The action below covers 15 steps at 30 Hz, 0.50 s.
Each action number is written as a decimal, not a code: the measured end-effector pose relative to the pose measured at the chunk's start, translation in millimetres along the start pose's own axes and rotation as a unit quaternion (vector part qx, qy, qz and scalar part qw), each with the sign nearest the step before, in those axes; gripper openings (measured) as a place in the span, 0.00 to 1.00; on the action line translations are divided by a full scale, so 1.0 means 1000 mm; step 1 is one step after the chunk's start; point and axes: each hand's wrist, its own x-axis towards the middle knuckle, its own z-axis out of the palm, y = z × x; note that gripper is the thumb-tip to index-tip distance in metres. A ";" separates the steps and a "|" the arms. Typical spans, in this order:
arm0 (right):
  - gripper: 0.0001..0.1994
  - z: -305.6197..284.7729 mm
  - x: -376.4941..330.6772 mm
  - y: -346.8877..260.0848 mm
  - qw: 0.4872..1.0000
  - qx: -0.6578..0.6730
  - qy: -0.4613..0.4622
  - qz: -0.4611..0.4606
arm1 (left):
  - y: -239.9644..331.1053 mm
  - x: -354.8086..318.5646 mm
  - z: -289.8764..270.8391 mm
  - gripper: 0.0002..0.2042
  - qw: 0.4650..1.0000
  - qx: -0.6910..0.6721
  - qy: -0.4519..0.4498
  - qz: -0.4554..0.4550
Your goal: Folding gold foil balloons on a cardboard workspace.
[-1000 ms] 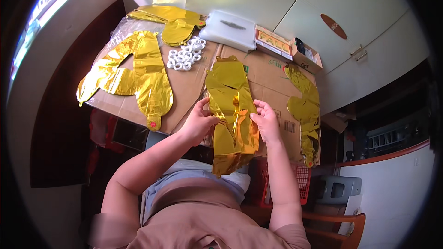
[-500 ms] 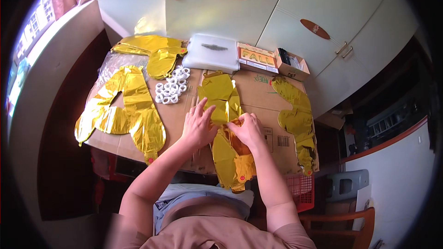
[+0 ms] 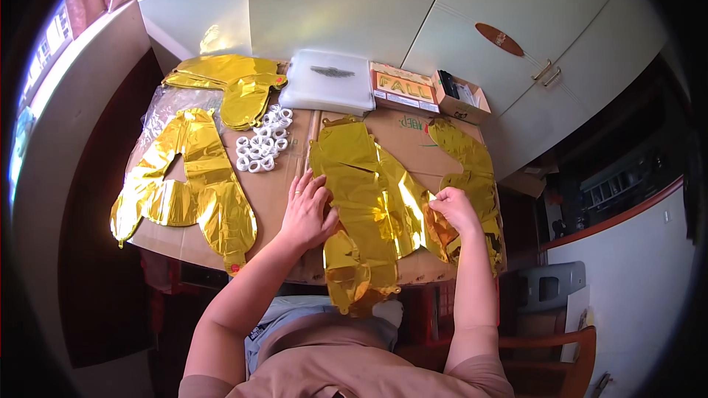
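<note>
Spread out in front of me is a flat, creased gold foil balloon [image 3: 354,177], partly unfolded, with a flap reaching to the right. Its near end hangs over the table's front edge. My right hand [image 3: 457,210] pinches the outer end of that flap. At the balloon's left edge rests my left hand [image 3: 307,212], its fingers loosely bent and apart, gripping nothing. To the left lies another gold foil balloon [image 3: 214,188] with an opening in its middle. A wavy gold foil balloon [image 3: 476,151] lies at the right, partly behind my right hand.
Cardboard [image 3: 291,254] covers the table. White ribbon rolls [image 3: 262,146] cluster left of centre, near folded gold balloons [image 3: 240,81]. Along the back stand a stack of clear plastic sleeves [image 3: 324,85], a printed box [image 3: 404,90] and a small open carton [image 3: 463,99]. Cabinets [image 3: 339,15] rise behind.
My right hand has moved right, pulling a fold of the balloon outward, so the foil now lies wider. My left hand has shifted slightly left and down.
</note>
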 end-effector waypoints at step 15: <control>0.05 0.025 -0.010 0.009 0.973 -0.155 0.151 -0.084 | -0.007 -0.018 -0.065 0.27 0.987 0.084 -0.131 -0.049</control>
